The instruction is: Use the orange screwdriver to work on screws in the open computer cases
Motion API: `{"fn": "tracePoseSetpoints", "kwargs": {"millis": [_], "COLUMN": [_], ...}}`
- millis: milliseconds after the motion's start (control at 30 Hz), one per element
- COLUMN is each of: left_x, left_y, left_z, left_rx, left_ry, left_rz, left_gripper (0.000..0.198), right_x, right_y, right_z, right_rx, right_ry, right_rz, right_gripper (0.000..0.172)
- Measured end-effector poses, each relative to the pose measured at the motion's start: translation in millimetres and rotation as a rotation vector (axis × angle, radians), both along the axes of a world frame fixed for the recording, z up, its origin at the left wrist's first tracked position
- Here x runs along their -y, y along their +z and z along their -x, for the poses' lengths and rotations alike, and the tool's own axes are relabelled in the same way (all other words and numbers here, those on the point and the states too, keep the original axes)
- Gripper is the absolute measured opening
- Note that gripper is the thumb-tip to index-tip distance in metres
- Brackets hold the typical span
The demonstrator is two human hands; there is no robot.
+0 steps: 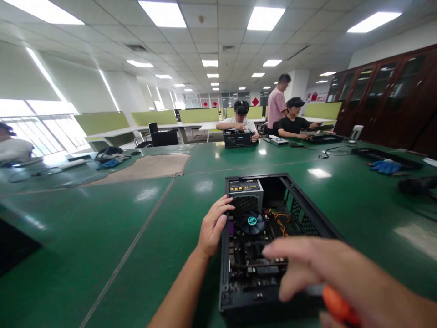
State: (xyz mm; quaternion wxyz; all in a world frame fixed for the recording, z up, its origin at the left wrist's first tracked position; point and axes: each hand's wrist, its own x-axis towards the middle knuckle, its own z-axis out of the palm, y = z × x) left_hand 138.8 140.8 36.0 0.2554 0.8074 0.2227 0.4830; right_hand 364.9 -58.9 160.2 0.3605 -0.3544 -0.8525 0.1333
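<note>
An opened black computer case (223,273) lies on its side on the green table. Inside it show a grey power supply (251,200), a black cooling fan (251,222) and yellow, red and black cables (280,221). My left hand (213,223) grips the case's left rim, its fingertips over the edge beside the power supply. Over the lower right of the case is my right hand (307,264), blurred by motion. It holds an orange-handled screwdriver (336,303) in the lower fingers, while the index finger points left above the motherboard (249,255). Part of the screwdriver is hidden by the hand.
Across the table, a person (241,118) handles another black case (239,139). Further right sit a person in black (293,120) and a standing person in pink (276,107). Blue gloves (385,167) lie at right, a brown bare patch (150,166) at left.
</note>
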Motion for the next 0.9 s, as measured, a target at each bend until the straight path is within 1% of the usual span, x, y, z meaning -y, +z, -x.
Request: {"fn": "tracePoseSetpoints", "kwargs": {"millis": [33,67,100,133,200,267,367,467,567,633,733,833,900], "left_x": [1.3,2.7,4.0,5.0,6.2,6.0,4.4,3.5,3.6,3.8,3.6,3.7,4.1], "left_y": [-3.0,-6.2,-9.3,-12.0,-16.0,-18.3,-19.8,-20.5,-20.6,-20.3,-19.9,-19.3,-18.8], "left_z": [-1.3,-2.9,-4.9,-6.9,-10.6,-13.1,-13.6,-12.9,-13.7,-15.0,-16.1,-15.9,-15.5], "left_rx": [0.025,0.052,0.075,0.094,0.129,0.156,0.185,0.179,0.189,0.203,0.199,0.194,0.190], "left_ry": [-0.001,0.001,0.002,0.004,0.004,0.001,-0.006,-0.025,-0.029,-0.022,-0.018,-0.021,-0.021], "left_rz": [0.032,0.059,0.080,0.093,0.093,0.086,0.087,0.074,0.062,0.056,0.053,0.054,0.049], "left_gripper": [0.044,0.045,0.045,0.046,0.046,0.047,0.048,0.049,0.048,0.048,0.048,0.047,0.047], "right_x": [-4.6,-11.9,-22.0,-34.5,-64.3,-94.7,-129.3,-146.7,-152.4,-152.3,-147.2,-139.0,-134.6], "right_y": [16.6,29.5,38.4,43.5,43.8,34.1,8.5,-19.8,-39.4,-44.9,-45.0,-42.6,-41.6], "right_z": [-7.5,-14.1,-19.8,-24.8,-32.8,-38.9,-44.8,-46.2,-43.8,-41.2,-38.1,-37.6,-38.2], "right_rx": [-0.090,-0.159,-0.203,-0.228,-0.284,-0.385,-0.555,-0.592,-0.584,-0.580,-0.520,-0.353,-0.188], "right_ry": [-0.119,-0.240,-0.337,-0.398,-0.399,-0.350,-0.334,-0.348,-0.344,-0.320,-0.268,-0.246,-0.243], "right_rz": [-0.019,-0.036,-0.021,0.028,0.171,0.330,0.467,0.522,0.531,0.493,0.355,0.206,0.121], "right_gripper": [0.057,0.049,0.040,0.033,0.027,0.029,0.036,0.042,0.041,0.043,0.041,0.043,0.035]}}
